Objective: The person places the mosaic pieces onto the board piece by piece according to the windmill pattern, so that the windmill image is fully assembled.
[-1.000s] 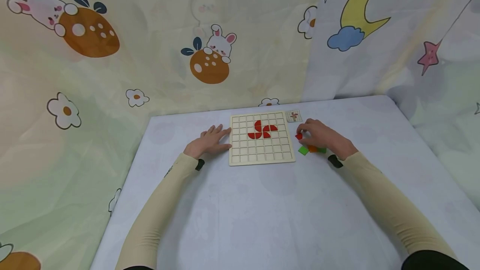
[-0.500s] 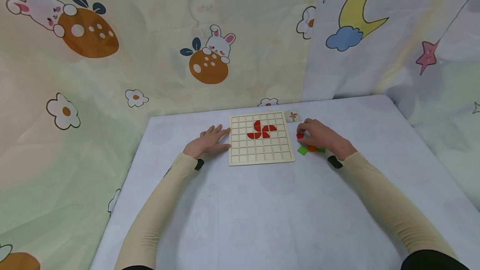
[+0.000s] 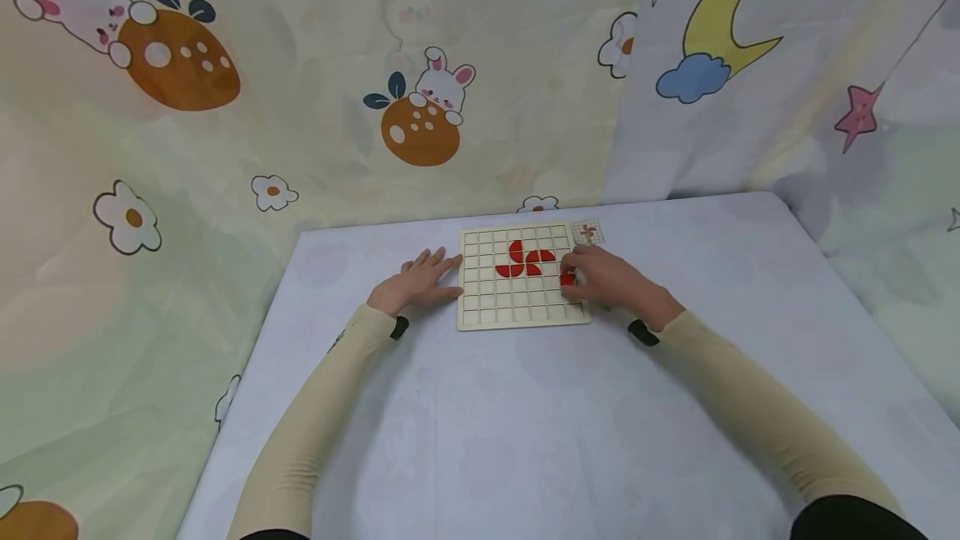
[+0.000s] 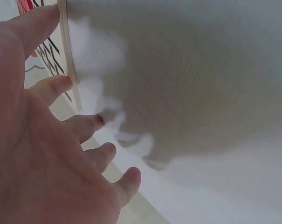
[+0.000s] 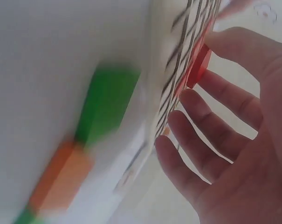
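Observation:
A pale wooden grid board (image 3: pixel 495 311) lies on the table with several red pieces (image 3: pixel 509 271) in a pinwheel at its middle. My left hand (image 3: pixel 415 283) is spread at the board's left edge; in the left wrist view, the thumb and index fingertips are right at the wooden rim (image 4: pixel 66 51). Between thumb and index finger, my right hand (image 3: pixel 615 279) pinches a small red piece (image 5: pixel 200 67) over the board's right side. Its other fingers stay loosely extended in the right wrist view.
Beside the board's right edge lie a green piece (image 5: pixel 108 102) and an orange piece (image 5: pixel 61 177), mostly hidden behind the right hand in the head view. A small pattern card (image 3: pixel 588 232) sits at the upper right corner. A printed cloth (image 3: pixel 315 107) hangs behind the table.
My right hand has moved left from the loose pieces to over the board's right side, carrying the red piece. The left hand has stayed in place.

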A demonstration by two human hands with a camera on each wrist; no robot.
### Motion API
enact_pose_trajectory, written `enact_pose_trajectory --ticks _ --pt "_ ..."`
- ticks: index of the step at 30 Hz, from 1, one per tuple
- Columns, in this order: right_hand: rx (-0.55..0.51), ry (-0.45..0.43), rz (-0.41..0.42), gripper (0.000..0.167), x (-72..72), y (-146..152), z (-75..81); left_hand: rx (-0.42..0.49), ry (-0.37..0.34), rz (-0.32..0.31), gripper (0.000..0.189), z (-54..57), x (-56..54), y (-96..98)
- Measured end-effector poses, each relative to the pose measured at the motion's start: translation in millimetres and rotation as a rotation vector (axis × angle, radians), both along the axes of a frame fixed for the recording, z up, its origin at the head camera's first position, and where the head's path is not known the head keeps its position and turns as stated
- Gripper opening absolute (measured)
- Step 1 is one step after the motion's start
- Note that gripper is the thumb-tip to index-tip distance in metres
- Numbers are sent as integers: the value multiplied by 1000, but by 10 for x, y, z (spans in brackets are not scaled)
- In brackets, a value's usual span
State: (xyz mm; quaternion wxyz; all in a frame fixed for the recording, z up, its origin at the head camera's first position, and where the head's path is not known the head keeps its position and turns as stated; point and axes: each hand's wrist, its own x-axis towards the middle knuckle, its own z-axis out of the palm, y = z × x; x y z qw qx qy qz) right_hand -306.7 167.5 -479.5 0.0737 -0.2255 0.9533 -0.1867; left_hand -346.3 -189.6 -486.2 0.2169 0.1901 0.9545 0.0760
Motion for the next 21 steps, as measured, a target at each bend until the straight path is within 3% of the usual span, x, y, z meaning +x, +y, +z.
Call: enact_pose_trajectory --ticks 7,13,21 --pt "21 96 118 25 56 -321 -66 17 -2 5 77 -14 -6 -13" --pt "11 195 155 22 67 -409 -127 22 -3 7 78 -8 -7 -10" --pt "-1 167 131 11 25 -491 -134 30 -20 1 78 -5 -19 -16"
